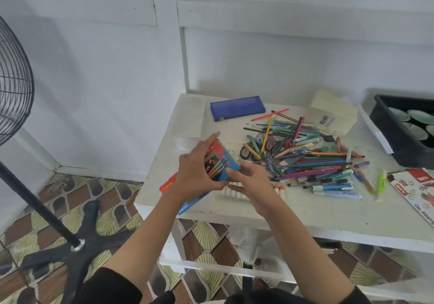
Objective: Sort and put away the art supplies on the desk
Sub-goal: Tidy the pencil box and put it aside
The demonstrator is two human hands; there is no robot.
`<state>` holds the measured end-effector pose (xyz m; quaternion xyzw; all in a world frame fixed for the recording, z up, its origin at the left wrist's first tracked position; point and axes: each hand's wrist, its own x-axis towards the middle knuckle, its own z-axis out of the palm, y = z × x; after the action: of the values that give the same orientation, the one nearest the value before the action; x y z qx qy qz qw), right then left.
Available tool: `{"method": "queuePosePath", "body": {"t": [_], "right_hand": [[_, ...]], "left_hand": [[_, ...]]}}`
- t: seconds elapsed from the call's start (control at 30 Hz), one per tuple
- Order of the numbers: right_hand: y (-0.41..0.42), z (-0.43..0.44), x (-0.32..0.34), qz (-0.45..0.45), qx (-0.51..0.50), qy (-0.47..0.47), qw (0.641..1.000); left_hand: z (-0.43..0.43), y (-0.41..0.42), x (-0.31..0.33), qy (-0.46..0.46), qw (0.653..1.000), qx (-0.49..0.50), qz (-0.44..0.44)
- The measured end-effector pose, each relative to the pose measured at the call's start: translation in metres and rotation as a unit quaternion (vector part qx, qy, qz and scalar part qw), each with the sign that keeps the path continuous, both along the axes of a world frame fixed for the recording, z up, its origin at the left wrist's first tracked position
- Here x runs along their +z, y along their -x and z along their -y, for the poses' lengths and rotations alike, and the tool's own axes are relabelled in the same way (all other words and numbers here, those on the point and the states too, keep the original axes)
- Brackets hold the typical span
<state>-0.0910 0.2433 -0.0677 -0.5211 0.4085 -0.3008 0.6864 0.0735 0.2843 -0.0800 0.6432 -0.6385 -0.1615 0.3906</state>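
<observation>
My left hand [199,167] holds a blue and red pencil box [222,161] above the front left of the white desk [305,207]. My right hand [251,181] touches the box's lower right end, fingers bent against it. Under my hands lie another flat blue and red box [168,185] and a row of white crayons [233,192]. A big pile of pens, pencils and markers [305,153], with scissors [249,151] in it, covers the middle of the desk. A blue pencil case [237,107] lies at the back.
A cream box [333,112] stands at the back right, next to a black tub [385,125] holding round green things. An oil pastel box [415,188] lies at the right edge. A standing fan [14,80] with its black base [75,247] is on the floor to the left.
</observation>
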Motion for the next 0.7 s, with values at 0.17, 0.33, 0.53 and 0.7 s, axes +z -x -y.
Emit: {"method": "queuePosePath", "body": {"t": [0.17, 0.33, 0.53, 0.7], "right_hand": [[0.012, 0.004, -0.015, -0.095, 0.035, 0.055, 0.993], [0.044, 0.029, -0.041, -0.397, 0.095, 0.309, 0.859], [0.055, 0.044, -0.045, -0.570, 0.229, 0.362, 0.701], [0.056, 0.048, -0.042, -0.571, 0.226, 0.391, 0.685]], "left_hand": [[0.006, -0.010, 0.003, -0.042, 0.997, -0.055, 0.018], [0.009, -0.031, 0.002, -0.113, 0.987, -0.110, 0.022], [0.009, -0.048, -0.014, -0.204, 0.968, -0.115, 0.094], [0.010, -0.061, -0.026, -0.230, 0.943, -0.107, 0.214]]}}
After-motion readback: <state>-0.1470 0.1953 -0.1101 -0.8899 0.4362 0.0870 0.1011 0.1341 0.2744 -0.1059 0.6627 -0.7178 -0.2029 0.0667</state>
